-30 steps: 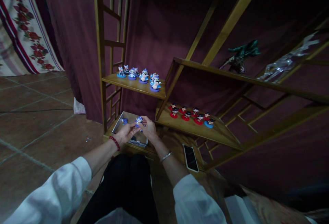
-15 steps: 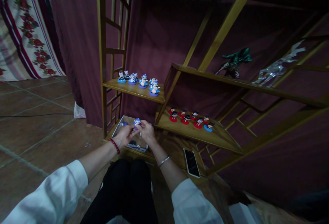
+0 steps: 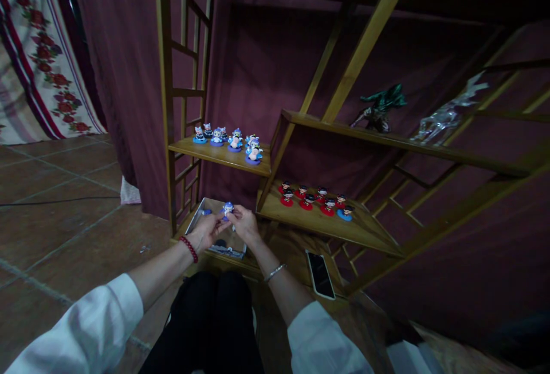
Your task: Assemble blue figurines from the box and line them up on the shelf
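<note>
Between my two hands is a small purple-and-white figurine [image 3: 227, 209], held upright above an open box. My left hand [image 3: 207, 231], with a red beaded bracelet at the wrist, is closed on its base from the left. My right hand [image 3: 244, 224], below which a silver bangle shows, pinches it from the right side. Under them the shallow white box [image 3: 198, 212] sits on the bottom board, with a purple piece [image 3: 207, 212] and other small items inside, partly hidden by my hands. On the shelf above stand several blue-and-purple-based figurines [image 3: 235, 144].
Red-based figurines [image 3: 306, 201] and one blue-based one fill a lower shelf [image 3: 344, 229] to the right. A green figure [image 3: 382, 107] and a clear deer-like figure [image 3: 447, 111] stand higher. A phone [image 3: 320, 275] lies on the bottom board. Wooden posts [image 3: 163, 105] frame the left side.
The view has shifted slightly, so the shelves appear a little further left and lower. Both hands keep hold of the figurine above the box, almost unmoved.
</note>
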The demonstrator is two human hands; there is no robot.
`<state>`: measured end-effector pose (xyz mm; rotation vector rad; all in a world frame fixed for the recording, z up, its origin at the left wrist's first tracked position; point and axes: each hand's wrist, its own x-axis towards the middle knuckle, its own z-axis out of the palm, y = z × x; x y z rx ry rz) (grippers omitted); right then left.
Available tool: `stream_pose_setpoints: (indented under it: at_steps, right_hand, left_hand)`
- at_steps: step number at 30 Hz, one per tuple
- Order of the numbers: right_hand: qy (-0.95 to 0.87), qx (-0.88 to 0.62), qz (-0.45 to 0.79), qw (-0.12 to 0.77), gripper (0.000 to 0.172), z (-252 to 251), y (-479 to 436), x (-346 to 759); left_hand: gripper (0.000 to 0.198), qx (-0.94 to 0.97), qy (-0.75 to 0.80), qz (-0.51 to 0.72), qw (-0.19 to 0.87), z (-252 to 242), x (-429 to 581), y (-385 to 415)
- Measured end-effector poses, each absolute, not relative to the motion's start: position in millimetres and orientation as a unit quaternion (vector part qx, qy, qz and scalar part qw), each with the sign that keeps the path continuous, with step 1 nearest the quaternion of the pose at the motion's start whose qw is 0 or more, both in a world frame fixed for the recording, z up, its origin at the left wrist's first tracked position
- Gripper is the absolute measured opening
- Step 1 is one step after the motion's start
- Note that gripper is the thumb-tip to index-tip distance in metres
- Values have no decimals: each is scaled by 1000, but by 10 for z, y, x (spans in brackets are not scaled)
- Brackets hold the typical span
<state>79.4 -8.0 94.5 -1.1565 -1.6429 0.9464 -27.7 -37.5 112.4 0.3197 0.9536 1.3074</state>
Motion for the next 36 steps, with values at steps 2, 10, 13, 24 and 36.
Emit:
stream_pose_setpoints:
  at_steps: [2, 10, 13, 24, 36]
  right_hand:
    - [-657, -467, 382, 452, 15, 948, -77, 798]
    - [-656, -456, 383, 464, 14, 907, -45, 794]
    - [-656, -449, 390, 466, 15, 908, -42, 789]
    - [-672, -469, 355, 451, 16, 943, -8, 757]
    - [-670, -469, 358, 450, 20, 976, -57, 752]
  left_hand:
    - [18, 148, 429, 583, 674, 1138, -272, -375]
    - [20, 189, 441, 582, 657, 1171, -267, -374]
    - [22, 181, 450, 585, 650, 1209, -269, -382]
    - [17, 186, 464, 588, 636, 1308, -321, -394]
    - [16, 199, 462, 568, 652, 1264, -359, -373]
